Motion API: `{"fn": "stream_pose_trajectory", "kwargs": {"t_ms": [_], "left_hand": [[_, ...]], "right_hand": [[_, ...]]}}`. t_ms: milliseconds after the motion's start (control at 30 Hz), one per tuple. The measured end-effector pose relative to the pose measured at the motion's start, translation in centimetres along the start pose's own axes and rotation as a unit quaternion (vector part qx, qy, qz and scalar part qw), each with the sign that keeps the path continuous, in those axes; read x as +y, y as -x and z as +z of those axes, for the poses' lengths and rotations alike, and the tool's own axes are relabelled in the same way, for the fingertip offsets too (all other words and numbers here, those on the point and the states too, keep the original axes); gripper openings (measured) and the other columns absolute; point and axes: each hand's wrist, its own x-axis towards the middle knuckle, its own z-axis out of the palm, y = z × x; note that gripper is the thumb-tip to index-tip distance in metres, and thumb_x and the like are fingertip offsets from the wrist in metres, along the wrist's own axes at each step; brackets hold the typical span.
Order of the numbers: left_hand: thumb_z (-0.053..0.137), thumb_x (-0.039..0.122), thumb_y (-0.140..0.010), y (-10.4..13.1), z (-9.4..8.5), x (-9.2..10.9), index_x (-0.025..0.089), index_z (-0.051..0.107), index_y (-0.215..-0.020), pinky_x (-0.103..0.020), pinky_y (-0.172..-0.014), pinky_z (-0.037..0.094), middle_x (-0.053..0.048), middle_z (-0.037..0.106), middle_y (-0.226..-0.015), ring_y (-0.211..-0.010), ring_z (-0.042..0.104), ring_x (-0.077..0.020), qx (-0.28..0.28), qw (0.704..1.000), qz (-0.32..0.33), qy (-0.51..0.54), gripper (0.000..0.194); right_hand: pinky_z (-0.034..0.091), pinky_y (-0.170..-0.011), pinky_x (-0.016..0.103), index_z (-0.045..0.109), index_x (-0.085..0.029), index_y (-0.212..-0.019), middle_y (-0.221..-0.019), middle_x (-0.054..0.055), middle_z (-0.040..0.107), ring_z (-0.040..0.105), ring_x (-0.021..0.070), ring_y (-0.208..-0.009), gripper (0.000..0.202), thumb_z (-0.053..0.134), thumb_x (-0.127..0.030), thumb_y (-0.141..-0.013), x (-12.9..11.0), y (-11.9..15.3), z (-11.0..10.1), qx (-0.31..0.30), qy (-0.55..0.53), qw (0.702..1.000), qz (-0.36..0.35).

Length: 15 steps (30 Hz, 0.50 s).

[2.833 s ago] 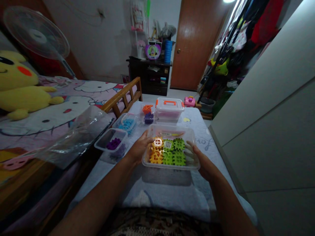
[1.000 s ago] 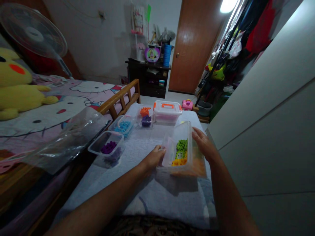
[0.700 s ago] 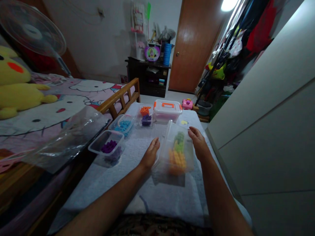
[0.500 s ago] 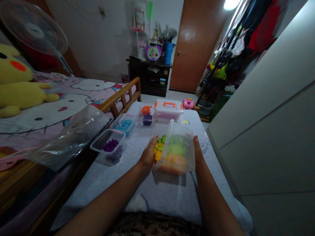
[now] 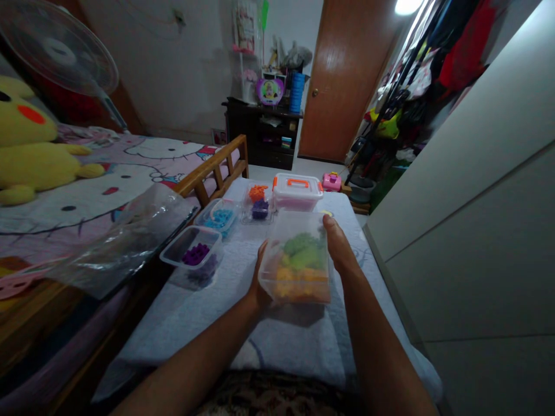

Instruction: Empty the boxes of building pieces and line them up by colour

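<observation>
A cloudy, see-through plastic box [image 5: 299, 222] is held between my two hands over the bed-like surface. Green pieces [image 5: 306, 248] and yellow-orange pieces [image 5: 299, 282] show blurred through its wall. My left hand [image 5: 259, 283] presses against the box's left side, most of its fingers hidden behind it. Along the right edge, my right hand [image 5: 338, 242] grips with the thumb near the upper corner. To the left stands an uncovered clear tub [image 5: 169, 257] with purple pieces [image 5: 196, 254]. Beyond it sits another clear tub [image 5: 200, 219] holding blue pieces [image 5: 220, 218].
A clear tray [image 5: 249, 216] with orange and dark purple pieces lies at the back, beside a lidded white box [image 5: 297, 188] with an orange handle. A wooden rail [image 5: 208, 170] and crumpled plastic bag [image 5: 125, 237] border the left. A pale cabinet [image 5: 468, 202] rises on the right.
The cloudy box has turned and shifted left, so its pieces, partly bare before, now show only through plastic. My right hand has moved up and left along its edge.
</observation>
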Motion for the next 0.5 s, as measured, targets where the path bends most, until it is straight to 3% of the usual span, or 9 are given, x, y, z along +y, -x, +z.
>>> {"fn": "stream_pose_trajectory", "kwargs": {"t_ms": [167,267,400,500], "left_hand": [[0.077,0.042,-0.074,1.4,-1.3,1.6,0.022,0.067,-0.106,-0.038,-0.081,0.058,-0.003,0.074,-0.097,-0.091,0.071,-0.0257,0.119,0.979,0.118,-0.118,0.039],[0.074,0.058,-0.075,2.5,-1.7,3.0,0.019,0.069,-0.096,-0.035,-0.080,0.055,-0.003,0.073,-0.092,-0.087,0.070,-0.0232,0.160,0.958,0.172,-0.163,0.044],[0.061,0.079,-0.074,4.5,-1.4,4.3,0.019,0.067,-0.090,-0.037,-0.082,0.054,-0.006,0.073,-0.089,-0.087,0.069,-0.0240,0.137,0.961,0.211,-0.112,0.063],[0.065,0.077,-0.072,5.6,-0.8,4.2,0.021,0.063,-0.096,-0.038,-0.081,0.055,-0.005,0.073,-0.090,-0.087,0.070,-0.0246,0.107,0.968,0.203,-0.106,0.061]], "right_hand": [[0.042,-0.095,0.039,0.065,-0.020,-0.094,-0.100,0.010,0.070,0.060,0.0272,-0.102,0.061,0.032,-0.071,-0.092,-1.6,-0.4,0.5,0.001,0.080,0.997,-0.005],[0.042,-0.094,0.037,0.065,-0.021,-0.092,-0.096,0.009,0.070,0.059,0.0267,-0.102,0.062,0.030,-0.073,-0.091,-2.1,-0.5,0.6,0.000,0.094,0.996,-0.008],[0.042,-0.090,0.035,0.064,-0.022,-0.088,-0.094,0.009,0.070,0.059,0.0259,-0.100,0.062,0.030,-0.074,-0.091,-2.5,-0.6,0.7,0.009,0.099,0.995,-0.017],[0.042,-0.085,0.035,0.063,-0.024,-0.083,-0.089,0.008,0.069,0.059,0.0258,-0.094,0.061,0.030,-0.075,-0.091,-2.9,-0.5,0.9,0.020,0.115,0.993,-0.017]]}}
